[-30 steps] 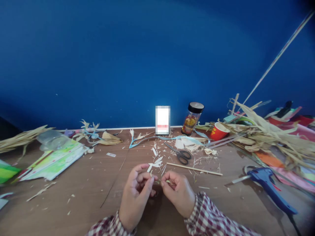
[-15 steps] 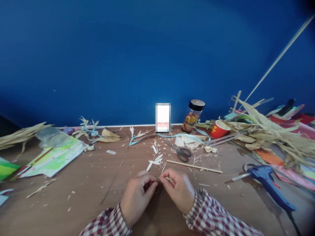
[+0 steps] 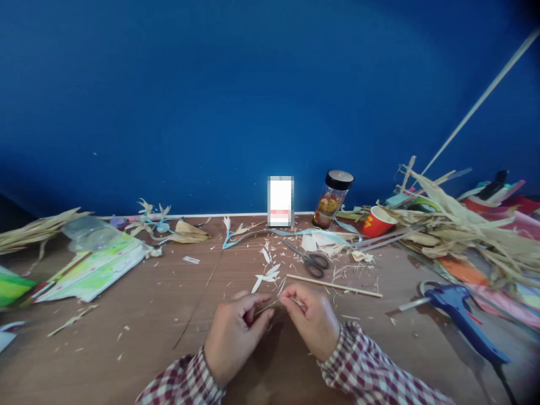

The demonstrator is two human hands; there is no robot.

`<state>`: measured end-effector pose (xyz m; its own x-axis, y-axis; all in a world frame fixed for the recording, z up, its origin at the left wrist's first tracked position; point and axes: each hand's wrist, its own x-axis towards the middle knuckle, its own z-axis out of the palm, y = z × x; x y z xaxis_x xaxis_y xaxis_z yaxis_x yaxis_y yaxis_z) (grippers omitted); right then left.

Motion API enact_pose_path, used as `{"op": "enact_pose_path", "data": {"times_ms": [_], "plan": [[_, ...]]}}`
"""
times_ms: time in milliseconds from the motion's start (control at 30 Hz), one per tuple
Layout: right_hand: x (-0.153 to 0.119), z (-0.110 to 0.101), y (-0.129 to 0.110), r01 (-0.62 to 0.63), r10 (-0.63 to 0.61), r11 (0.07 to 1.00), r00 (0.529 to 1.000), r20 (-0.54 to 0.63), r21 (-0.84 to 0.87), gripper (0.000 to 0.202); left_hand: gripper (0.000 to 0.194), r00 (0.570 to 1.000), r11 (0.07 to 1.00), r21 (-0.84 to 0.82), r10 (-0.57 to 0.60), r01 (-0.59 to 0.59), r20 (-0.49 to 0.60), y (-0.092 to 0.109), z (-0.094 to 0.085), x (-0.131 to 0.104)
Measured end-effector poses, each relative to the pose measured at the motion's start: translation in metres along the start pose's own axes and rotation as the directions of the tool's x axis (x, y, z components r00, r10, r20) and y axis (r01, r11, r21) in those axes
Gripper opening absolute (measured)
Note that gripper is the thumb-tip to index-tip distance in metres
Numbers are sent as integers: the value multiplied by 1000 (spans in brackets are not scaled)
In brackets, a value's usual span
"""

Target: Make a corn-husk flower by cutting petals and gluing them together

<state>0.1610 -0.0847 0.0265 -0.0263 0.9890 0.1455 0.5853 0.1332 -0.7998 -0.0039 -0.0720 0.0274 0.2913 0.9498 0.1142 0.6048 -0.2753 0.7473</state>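
Near the table's front, a thin pale-green strip [image 3: 275, 304], like a fibre or narrow husk piece, runs between my two hands. My right hand [image 3: 312, 318] pinches it between thumb and forefinger. My left hand [image 3: 236, 332] has its thumb and forefinger apart, with the strip's other end lying in the gap between them; its curled lower fingers are partly hidden. Just beyond the hands lie white petal-like pieces [image 3: 266, 277], a thin wooden stick [image 3: 337, 286] and dark-handled scissors [image 3: 315, 263].
At right lie a blue glue gun [image 3: 462, 318] and a heap of dried corn husks [image 3: 455, 225]. A red paper cup [image 3: 378, 221] and a black-lidded jar [image 3: 332, 199] stand at the back, near a pixelated bright rectangle [image 3: 280, 201]. A green-white packet [image 3: 95, 267] lies left.
My left thumb and forefinger have parted from their pinch. My right hand has shifted slightly up and right, still pinching, so more of the strip shows between the hands.
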Motion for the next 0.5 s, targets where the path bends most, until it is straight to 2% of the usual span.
{"op": "enact_pose_path", "data": {"times_ms": [133, 333, 500], "plan": [[0, 1, 0, 7, -7, 1000, 1000, 16, 5, 15, 30, 999, 999, 2, 42, -42, -20, 0, 0, -1], [-2, 2, -1, 19, -19, 1000, 999, 40, -6, 16, 26, 996, 994, -70, 85, -86, -17, 2, 0, -2], [-2, 1, -2, 19, -18, 1000, 999, 36, -14, 14, 26, 999, 998, 46, 33, -32, -3, 0, 2, -3]]}}
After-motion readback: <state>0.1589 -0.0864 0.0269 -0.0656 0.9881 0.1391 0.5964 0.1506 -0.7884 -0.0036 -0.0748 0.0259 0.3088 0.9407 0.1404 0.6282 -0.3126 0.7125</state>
